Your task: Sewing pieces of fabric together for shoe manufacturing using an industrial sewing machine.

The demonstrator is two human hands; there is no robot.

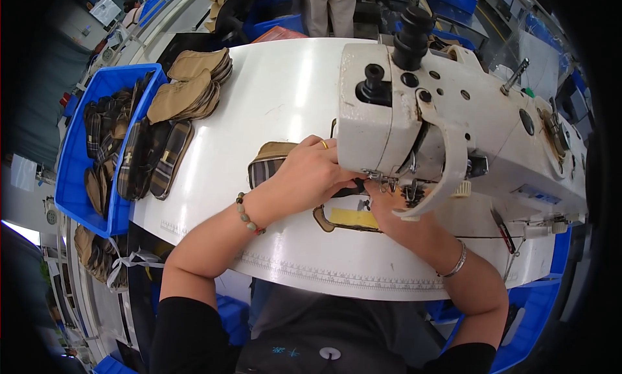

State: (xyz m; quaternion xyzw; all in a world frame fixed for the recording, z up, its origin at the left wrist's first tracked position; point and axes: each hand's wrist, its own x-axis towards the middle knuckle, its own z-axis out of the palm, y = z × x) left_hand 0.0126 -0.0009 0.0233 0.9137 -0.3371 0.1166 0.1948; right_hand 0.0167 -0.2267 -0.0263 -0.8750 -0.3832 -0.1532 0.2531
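The left hand (312,171) and right hand (396,210) meet at dark cloth (348,192); I cannot tell their grip. Left of the fingers lies a tan-edged, plaid fabric pouch (265,164) (light, soft, I'd judge; pinch its rim).

On the worktop (278,82) before us, we had the sewing machine (466,128) at the right, a pouch (264,169) to its left beside our left hand (312,170), a stack of pieces (178,100) farther left, and a bin (67,163) holding pouches (94,135) by the left edge.
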